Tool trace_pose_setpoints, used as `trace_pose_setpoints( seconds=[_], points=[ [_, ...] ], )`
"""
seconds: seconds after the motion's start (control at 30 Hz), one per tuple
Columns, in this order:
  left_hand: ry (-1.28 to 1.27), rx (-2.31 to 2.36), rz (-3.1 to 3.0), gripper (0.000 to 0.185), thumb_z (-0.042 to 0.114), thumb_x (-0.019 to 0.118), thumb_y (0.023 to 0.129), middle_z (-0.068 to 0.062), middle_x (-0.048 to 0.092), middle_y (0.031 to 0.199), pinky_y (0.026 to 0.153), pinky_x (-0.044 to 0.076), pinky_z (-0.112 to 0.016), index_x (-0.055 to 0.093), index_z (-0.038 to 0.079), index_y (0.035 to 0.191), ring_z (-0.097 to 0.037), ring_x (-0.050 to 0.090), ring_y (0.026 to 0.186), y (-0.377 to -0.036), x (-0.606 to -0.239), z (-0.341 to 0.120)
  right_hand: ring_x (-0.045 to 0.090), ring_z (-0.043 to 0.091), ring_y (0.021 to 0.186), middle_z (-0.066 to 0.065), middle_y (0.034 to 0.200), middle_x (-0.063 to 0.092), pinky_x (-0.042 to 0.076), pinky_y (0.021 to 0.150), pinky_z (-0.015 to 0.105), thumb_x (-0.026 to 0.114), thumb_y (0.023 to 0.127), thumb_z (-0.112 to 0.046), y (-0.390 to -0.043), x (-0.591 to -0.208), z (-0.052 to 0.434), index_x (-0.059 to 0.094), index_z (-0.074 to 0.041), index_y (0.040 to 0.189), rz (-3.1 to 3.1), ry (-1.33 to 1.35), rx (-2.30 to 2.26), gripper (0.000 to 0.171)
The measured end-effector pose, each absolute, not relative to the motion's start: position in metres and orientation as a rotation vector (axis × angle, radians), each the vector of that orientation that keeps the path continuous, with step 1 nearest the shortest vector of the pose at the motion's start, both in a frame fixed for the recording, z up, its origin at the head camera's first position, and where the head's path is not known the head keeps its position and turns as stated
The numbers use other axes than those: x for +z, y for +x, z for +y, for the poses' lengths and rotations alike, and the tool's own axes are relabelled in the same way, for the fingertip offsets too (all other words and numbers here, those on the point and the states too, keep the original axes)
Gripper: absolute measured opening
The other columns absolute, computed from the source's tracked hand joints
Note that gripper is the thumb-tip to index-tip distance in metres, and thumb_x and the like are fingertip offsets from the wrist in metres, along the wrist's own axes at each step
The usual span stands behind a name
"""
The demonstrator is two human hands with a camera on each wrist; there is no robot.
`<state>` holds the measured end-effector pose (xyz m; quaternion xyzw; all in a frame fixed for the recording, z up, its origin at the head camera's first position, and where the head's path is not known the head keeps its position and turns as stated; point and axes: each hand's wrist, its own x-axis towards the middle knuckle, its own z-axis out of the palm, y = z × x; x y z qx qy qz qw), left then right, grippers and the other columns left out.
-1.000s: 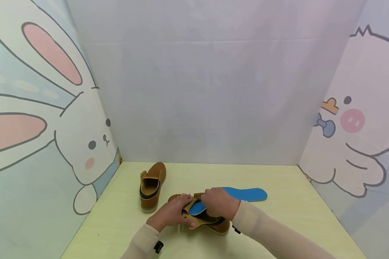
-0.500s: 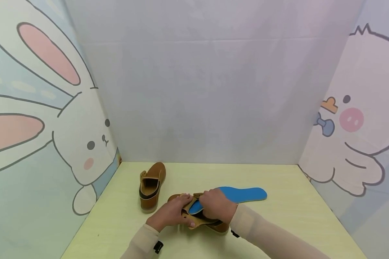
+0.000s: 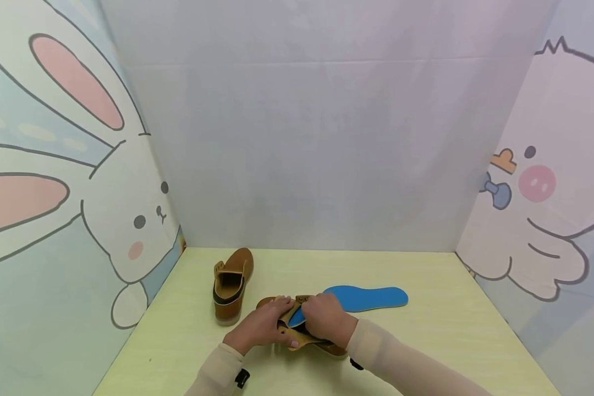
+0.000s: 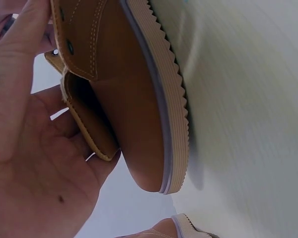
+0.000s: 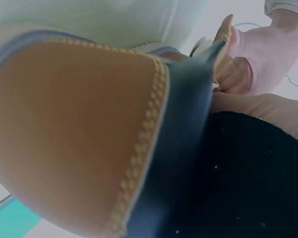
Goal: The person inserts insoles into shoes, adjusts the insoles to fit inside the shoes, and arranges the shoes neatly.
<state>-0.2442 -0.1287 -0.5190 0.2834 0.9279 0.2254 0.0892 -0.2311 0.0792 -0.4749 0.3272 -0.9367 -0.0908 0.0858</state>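
A brown leather shoe (image 3: pixel 337 350) lies on the table with its toe pointing left and away. My left hand (image 3: pixel 262 325) grips its opened front, thumb on one lace flap and fingers about the tongue (image 4: pixel 89 119). A blue insole (image 3: pixel 297 317) is partly inside the shoe's opening. My right hand (image 3: pixel 329 317) pinches that insole, fingers curled, low over the opening. Much of this insole is hidden by the hand and the shoe. In the right wrist view the shoe's heel (image 5: pixel 74 134) and dark padded collar (image 5: pixel 181 114) fill the near side.
A second brown shoe (image 3: pixel 241 263) stands upright at the back left, its opening facing up. Another blue insole (image 3: pixel 371 298) lies flat behind my right hand. Printed cloth walls enclose the pale yellow table (image 3: pixel 450 335) at the left, back and right.
My right hand has moved left with the insole, which shows less above the shoe opening. More of the insole lying behind is visible. The left hand keeps its hold on the shoe.
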Motion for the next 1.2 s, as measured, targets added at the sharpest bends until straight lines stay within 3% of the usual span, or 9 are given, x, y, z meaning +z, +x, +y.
trace_pose_setpoints(
  seconds=[0.2, 0.5, 1.2],
  points=[
    [0.832, 0.678, 2.749, 0.104, 0.071, 0.076, 0.074, -0.007, 0.041, 0.158, 0.112, 0.038, -0.049, 0.044, 0.014, 0.155, -0.031, 0.035, 0.146, -0.244, -0.517, -0.129, 0.047, 0.014, 0.047, 0.000, 0.057, 0.050, 0.042, 0.043, 0.028, 0.074, 0.093, -0.024, -0.229, -0.478, 0.076, 0.066, -0.017, 0.066, -2.789, 0.945, -0.282, 0.029],
    [0.843, 0.670, 2.757, 0.104, 0.070, 0.076, 0.074, -0.006, 0.042, 0.158, 0.112, 0.038, -0.049, 0.044, 0.013, 0.155, -0.029, 0.034, 0.147, -0.244, -0.518, -0.129, 0.059, 0.016, 0.056, -0.001, 0.064, 0.060, 0.051, 0.048, 0.031, 0.075, 0.094, -0.028, -0.231, -0.485, 0.070, 0.072, -0.016, 0.073, -2.793, 0.937, -0.279, 0.024],
    [0.826, 0.666, 2.760, 0.103, 0.068, 0.078, 0.074, -0.006, 0.042, 0.158, 0.112, 0.038, -0.050, 0.044, 0.013, 0.155, -0.030, 0.035, 0.147, -0.244, -0.518, -0.129, 0.062, 0.016, 0.061, -0.002, 0.068, 0.063, 0.053, 0.052, 0.032, 0.078, 0.091, -0.032, -0.235, -0.499, 0.062, 0.074, -0.018, 0.079, -2.799, 0.918, -0.309, 0.019]
  ],
)
